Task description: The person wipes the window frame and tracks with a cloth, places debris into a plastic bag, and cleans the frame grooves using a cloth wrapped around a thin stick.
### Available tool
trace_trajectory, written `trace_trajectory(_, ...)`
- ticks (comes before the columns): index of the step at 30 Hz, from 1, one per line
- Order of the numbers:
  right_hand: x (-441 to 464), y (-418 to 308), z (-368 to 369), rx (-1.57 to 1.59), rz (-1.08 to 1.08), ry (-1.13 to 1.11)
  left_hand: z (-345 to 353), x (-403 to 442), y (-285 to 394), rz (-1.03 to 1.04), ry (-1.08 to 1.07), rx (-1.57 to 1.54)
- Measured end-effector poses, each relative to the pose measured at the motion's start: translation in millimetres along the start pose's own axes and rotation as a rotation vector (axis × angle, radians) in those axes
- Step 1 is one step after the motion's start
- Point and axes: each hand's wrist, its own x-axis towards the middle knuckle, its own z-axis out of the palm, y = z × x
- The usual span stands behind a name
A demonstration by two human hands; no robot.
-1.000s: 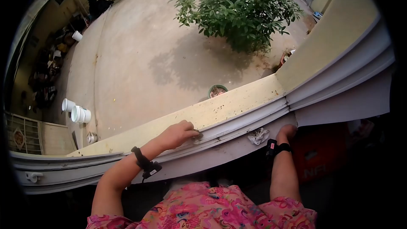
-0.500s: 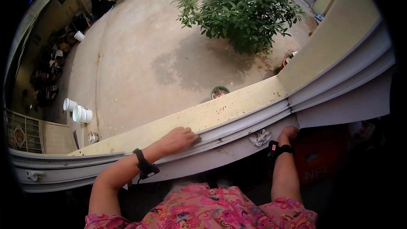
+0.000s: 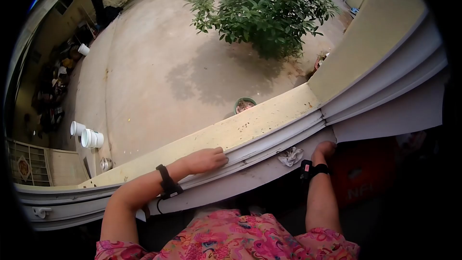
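Note:
My left hand point(image 3: 208, 160) lies over the white window track point(image 3: 260, 153), its fingers curled together at the track's outer edge; what they hold, if anything, is too small to make out. Dark strapped devices sit on both wrists. My right hand point(image 3: 326, 149) rests at the right end of the inner sill point(image 3: 240, 179), near the corner, with its fingers curled and mostly hidden. A crumpled white cloth or tissue point(image 3: 290, 156) lies on the sill just left of my right hand.
Beyond the yellow outer ledge point(image 3: 269, 119) is a courtyard with a leafy tree point(image 3: 269, 14), a green-rimmed pot point(image 3: 245, 105) and white buckets point(image 3: 92, 138). A window latch point(image 3: 42, 212) is at the left. A red object point(image 3: 363, 178) stands below the sill at right.
The view has shifted slightly. My left hand has moved a little along the track, with its fingers more curled and wrist flatter. My right hand has stayed at the corner.

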Motion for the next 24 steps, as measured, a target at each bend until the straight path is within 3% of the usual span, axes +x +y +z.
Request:
trace_trajectory(8,-23,-19,-21,0.046,0.086,-0.004,-2,34,-11,0.060,-0.088,-0.072)
trace_trajectory(12,-22,-16,-18,0.077,0.078,0.013,8,51,-10,0.044,0.074,-0.031)
trace_trajectory(14,-32,-23,-28,0.002,-0.024,0.014,8,61,-10,0.045,0.138,0.003)
trace_trajectory(17,17,18,21,-0.017,-0.056,0.004,-3,64,-15,-0.001,0.287,-0.076)
trace_trajectory(24,-23,-19,-21,0.130,0.061,-0.024,-53,15,-52,-0.628,0.838,-0.171)
